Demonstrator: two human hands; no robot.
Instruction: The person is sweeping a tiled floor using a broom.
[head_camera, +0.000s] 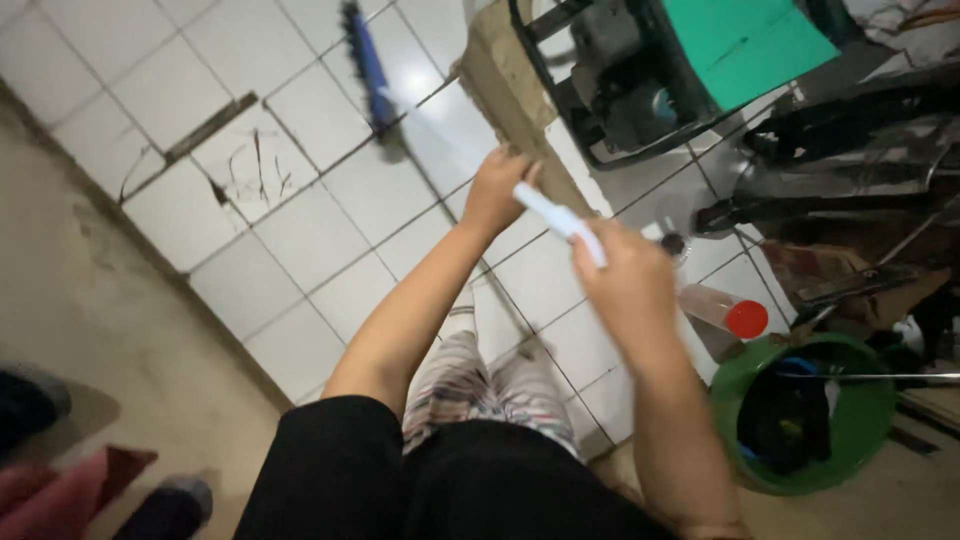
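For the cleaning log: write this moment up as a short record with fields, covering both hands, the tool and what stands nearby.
left hand: grips the white handle farther along, toward the head
right hand: grips the near end of the same handle
tool: long-handled brush, blue head on the white tiled floor, blurred
floor: one tile cracked
to the right: green bucket with dark contents; clear bottle with red cap lying beside it
far right: machine with a green panel
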